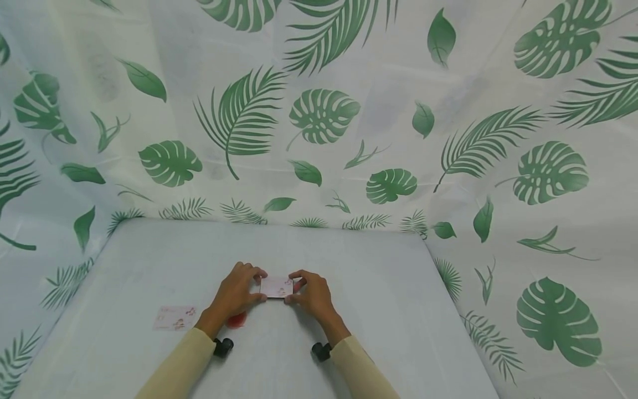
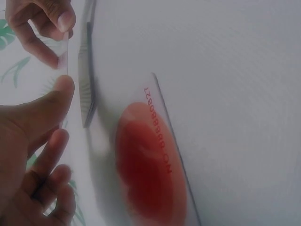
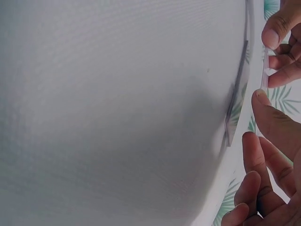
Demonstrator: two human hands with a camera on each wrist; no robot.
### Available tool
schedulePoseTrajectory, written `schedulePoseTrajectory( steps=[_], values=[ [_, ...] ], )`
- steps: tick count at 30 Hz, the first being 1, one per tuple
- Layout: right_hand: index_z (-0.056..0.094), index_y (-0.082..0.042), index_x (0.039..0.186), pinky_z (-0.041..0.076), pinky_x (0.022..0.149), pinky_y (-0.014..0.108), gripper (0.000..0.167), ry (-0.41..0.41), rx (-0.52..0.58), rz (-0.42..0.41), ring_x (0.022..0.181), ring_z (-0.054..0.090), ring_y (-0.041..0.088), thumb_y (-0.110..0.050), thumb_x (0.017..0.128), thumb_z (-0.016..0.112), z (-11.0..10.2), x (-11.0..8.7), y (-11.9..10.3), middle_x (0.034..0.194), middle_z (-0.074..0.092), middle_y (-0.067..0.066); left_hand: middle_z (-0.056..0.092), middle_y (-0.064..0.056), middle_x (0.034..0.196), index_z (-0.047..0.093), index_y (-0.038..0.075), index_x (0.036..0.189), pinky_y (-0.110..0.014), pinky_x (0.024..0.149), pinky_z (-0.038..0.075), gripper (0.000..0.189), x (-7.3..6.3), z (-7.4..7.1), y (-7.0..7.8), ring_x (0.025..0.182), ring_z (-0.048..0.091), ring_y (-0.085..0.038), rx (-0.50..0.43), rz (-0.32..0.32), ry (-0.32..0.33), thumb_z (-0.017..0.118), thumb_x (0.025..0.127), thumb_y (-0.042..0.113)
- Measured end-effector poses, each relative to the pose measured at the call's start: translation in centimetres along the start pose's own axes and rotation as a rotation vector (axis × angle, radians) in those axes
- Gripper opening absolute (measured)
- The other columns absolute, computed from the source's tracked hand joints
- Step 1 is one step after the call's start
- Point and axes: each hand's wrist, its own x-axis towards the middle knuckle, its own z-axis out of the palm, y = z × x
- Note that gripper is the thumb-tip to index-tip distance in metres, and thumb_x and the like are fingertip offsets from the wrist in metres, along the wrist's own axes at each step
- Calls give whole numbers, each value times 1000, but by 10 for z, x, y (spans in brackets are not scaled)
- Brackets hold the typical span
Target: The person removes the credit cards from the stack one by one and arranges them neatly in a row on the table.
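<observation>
Over the table, my left hand [image 1: 236, 291] and right hand [image 1: 314, 295] pinch a thin pale pink card [image 1: 276, 286] with a small floral print by its two ends. Both wrist views show it edge-on between thumbs and fingers. Close below it lies a flat, glossy, dark-edged piece [image 2: 86, 75], which mirrors the leaf pattern. A card with a large red round print [image 2: 150, 165] and a printed number lies on the table, partly hidden by my left forearm in the head view. Further left a pink printed card [image 1: 174, 318] lies flat.
The white table [image 1: 399, 332] is enclosed by white sheeting with green leaves [image 1: 324, 116] at the back and both sides. A small black camera [image 1: 223, 347] sits on the left wrist, another black camera [image 1: 321, 351] on the right.
</observation>
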Motion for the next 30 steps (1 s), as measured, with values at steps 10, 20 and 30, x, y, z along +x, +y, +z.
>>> schedulePoseTrajectory(
  steps=[10,20,30],
  values=[
    [76,-18,125,48,90,43,53,-16,5,0,90,60,18,-16,75,96,-2,-8,-3,85,73,-6,65,5,104,72,19,125,-37,89,54,57,-6,-4,3,102,50,-15,8,-2,0,98,75,27],
    [77,-19,124,44,87,39,53,-20,4,-4,88,55,14,-17,75,97,-2,-17,-6,84,72,-7,66,5,102,74,19,124,-37,90,53,58,-16,-13,10,102,51,-15,5,-22,-16,99,73,28],
    [78,-19,124,49,92,43,51,-41,-3,16,93,58,17,-18,77,97,0,-29,-9,84,73,-5,66,5,101,75,19,122,-35,90,54,57,-27,-12,11,102,51,-14,10,-42,-26,100,72,30]
  ],
)
